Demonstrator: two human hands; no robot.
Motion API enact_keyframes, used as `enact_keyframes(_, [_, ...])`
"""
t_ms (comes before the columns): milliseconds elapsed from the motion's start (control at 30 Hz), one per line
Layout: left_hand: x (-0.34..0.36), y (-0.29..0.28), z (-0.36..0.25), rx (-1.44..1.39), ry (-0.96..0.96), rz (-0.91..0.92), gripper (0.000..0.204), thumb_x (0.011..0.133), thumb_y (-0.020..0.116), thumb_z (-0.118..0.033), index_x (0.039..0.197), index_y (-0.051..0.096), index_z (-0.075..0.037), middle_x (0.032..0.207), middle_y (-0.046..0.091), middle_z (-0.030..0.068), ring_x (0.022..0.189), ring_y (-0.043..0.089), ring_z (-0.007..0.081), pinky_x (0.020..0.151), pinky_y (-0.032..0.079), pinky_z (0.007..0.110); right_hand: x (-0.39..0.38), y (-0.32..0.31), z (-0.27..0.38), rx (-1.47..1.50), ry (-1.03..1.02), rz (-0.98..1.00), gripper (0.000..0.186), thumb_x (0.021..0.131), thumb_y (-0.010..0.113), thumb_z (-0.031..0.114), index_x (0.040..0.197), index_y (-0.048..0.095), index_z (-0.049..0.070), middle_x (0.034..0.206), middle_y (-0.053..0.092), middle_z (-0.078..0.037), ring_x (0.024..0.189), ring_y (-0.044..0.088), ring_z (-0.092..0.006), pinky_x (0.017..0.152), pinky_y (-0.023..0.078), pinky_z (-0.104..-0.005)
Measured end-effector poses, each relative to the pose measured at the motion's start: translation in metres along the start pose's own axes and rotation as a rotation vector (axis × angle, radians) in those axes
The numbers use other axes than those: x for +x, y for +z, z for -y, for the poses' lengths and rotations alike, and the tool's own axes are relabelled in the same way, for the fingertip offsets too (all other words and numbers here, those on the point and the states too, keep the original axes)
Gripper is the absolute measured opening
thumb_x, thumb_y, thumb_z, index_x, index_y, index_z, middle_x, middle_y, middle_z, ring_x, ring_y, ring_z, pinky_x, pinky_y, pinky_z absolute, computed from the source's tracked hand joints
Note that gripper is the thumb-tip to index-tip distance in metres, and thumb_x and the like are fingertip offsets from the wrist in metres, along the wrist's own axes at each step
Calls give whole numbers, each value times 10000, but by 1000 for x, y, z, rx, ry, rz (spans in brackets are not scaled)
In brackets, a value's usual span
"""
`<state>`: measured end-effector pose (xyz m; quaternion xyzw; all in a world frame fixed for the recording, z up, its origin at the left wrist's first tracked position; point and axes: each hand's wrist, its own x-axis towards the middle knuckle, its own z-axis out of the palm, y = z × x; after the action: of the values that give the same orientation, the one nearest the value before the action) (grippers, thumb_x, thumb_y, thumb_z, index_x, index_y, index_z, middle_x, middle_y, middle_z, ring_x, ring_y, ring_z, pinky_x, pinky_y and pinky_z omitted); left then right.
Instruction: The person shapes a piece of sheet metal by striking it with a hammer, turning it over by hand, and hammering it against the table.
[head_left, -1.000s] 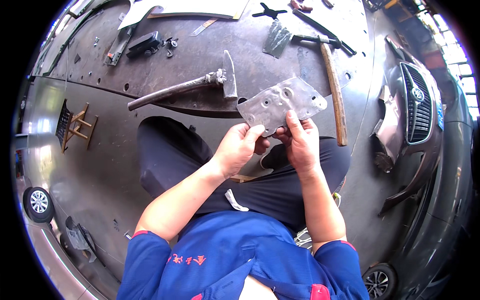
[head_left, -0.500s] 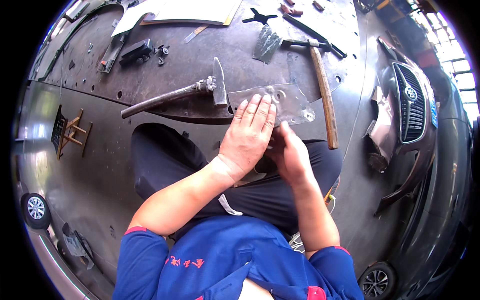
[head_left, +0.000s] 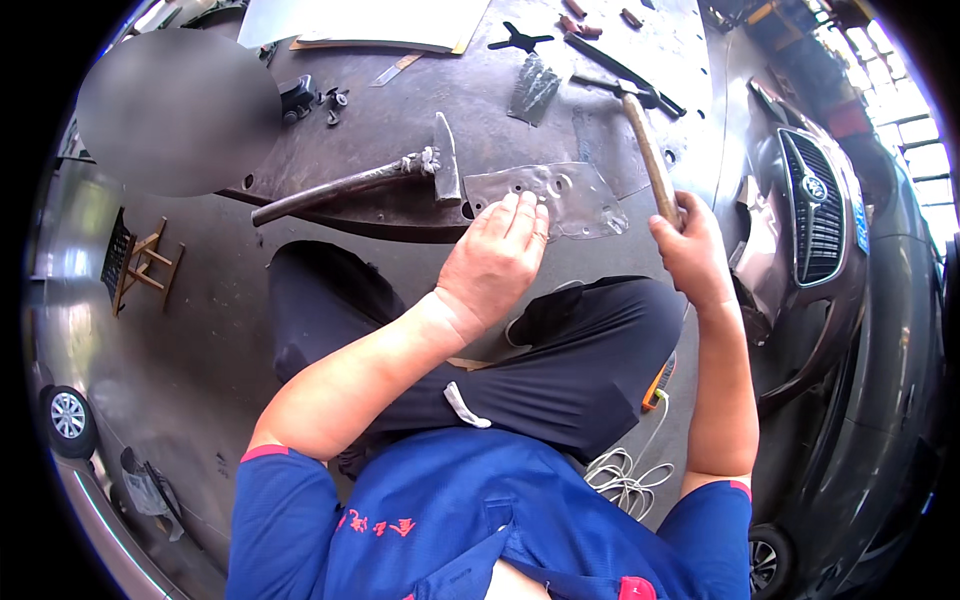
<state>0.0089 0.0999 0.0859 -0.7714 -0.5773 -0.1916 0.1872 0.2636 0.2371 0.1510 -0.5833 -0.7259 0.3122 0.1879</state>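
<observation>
A thin grey metal sheet [head_left: 585,195] with holes and dents lies at the table's near edge. Across its left part rest the stretched fingers of my left hand [head_left: 495,258], palm down and holding nothing. To the right, my right hand [head_left: 695,250] is closed round the lower end of the wooden handle of a hammer [head_left: 648,145]. That hammer's dark head lies at the far end of the handle, beside a dark bar. A second hammer [head_left: 447,160], with a wedge-shaped head and a metal handle, lies just left of the sheet.
On the metal table [head_left: 340,150] are a dark textured piece [head_left: 535,90], a black cross-shaped part [head_left: 520,38], a long dark bar [head_left: 610,65], papers [head_left: 390,20] and small fasteners [head_left: 335,102]. A blurred patch hides the left side. A car front [head_left: 815,200] stands right; a white cable [head_left: 625,480] lies below.
My right hand has left the near edge of the sheet, moved right and taken hold of the wooden hammer handle. My left hand stays on the sheet. A blurred patch has appeared at left.
</observation>
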Motion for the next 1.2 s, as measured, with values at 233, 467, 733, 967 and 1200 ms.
enact_keyframes(233, [-3,-9,8,0,45,31,437,924,618,-165,1306,702,29,1358,703,198,1270,666,297,1101,521,421,-110,-4,50,777,43,299,291,1120,621,309,1162,590,23,772,555,13,598,524,-65,553,463,-258])
enact_keyframes(467, [-5,-6,10,39,55,56,445,923,622,-167,1312,699,36,1373,697,211,1262,677,299,1109,521,413,-142,6,86,542,-15,286,327,1140,576,332,1209,610,14,763,539,47,620,481,-30,553,409,-217])
enact_keyframes(733, [-4,-5,7,8,52,55,445,931,619,-166,1321,694,35,1363,703,210,1269,678,299,1103,528,408,-112,33,52,208,48,351,453,1135,558,443,1037,608,4,761,556,-19,727,495,-118,666,464,-332])
enact_keyframes(967, [-2,-10,11,1,40,51,425,921,622,-156,1292,700,36,1354,707,213,1245,697,305,1092,539,405,-111,26,64,353,-175,198,421,1129,581,407,961,575,20,732,536,-29,726,485,-105,662,456,-306])
enact_keyframes(1200, [-6,0,11,-29,26,90,413,931,619,-144,1293,703,37,1370,701,218,1256,698,304,1109,540,396,-99,17,68,120,-36,266,460,1128,571,431,998,615,-8,728,583,-119,693,511,-157,658,480,-376])
